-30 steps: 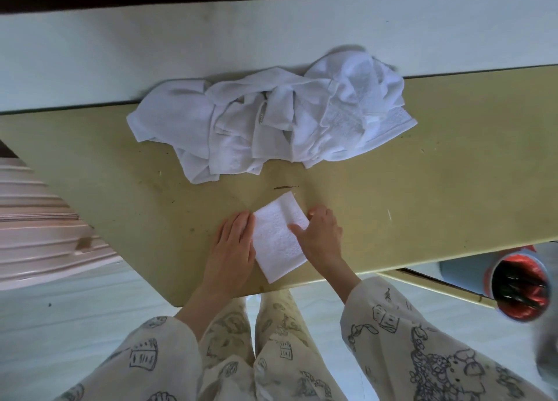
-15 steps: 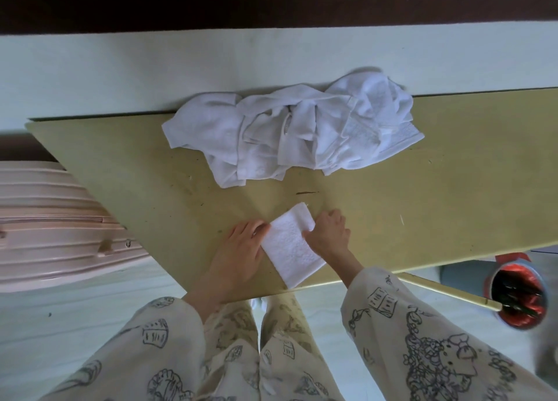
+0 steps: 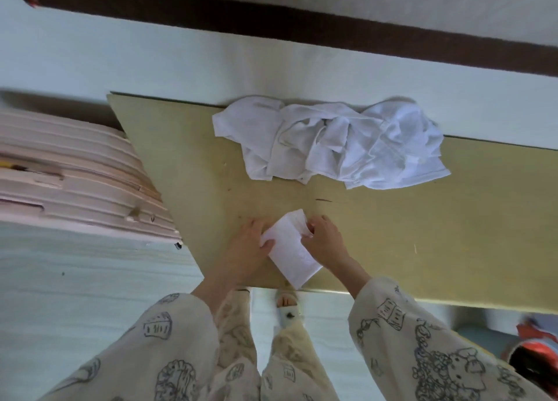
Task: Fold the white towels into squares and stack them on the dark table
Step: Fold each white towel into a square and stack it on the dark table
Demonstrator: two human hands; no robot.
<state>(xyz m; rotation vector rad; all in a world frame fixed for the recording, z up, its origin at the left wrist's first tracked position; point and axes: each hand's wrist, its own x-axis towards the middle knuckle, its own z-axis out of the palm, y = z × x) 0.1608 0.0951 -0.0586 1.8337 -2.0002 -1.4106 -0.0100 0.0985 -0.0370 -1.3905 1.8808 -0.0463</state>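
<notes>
A small folded white towel (image 3: 288, 249) lies at the near edge of the olive-yellow table (image 3: 407, 219), one corner reaching the edge. My left hand (image 3: 249, 249) grips its left side, thumb on top and fingers beneath the edge. My right hand (image 3: 324, 242) pinches its right side with curled fingers. A heap of crumpled white towels (image 3: 332, 144) lies at the far edge of the table against the wall.
A pink ribbed suitcase (image 3: 69, 183) lies left of the table. A red container (image 3: 534, 358) stands on the floor at the lower right. My foot in a sandal (image 3: 287, 307) shows below the table edge. A dark band runs along the wall.
My left hand went from lying flat beside the towel to gripping its left edge. My right hand's fingers curled onto the right edge. The view shifted left and back.
</notes>
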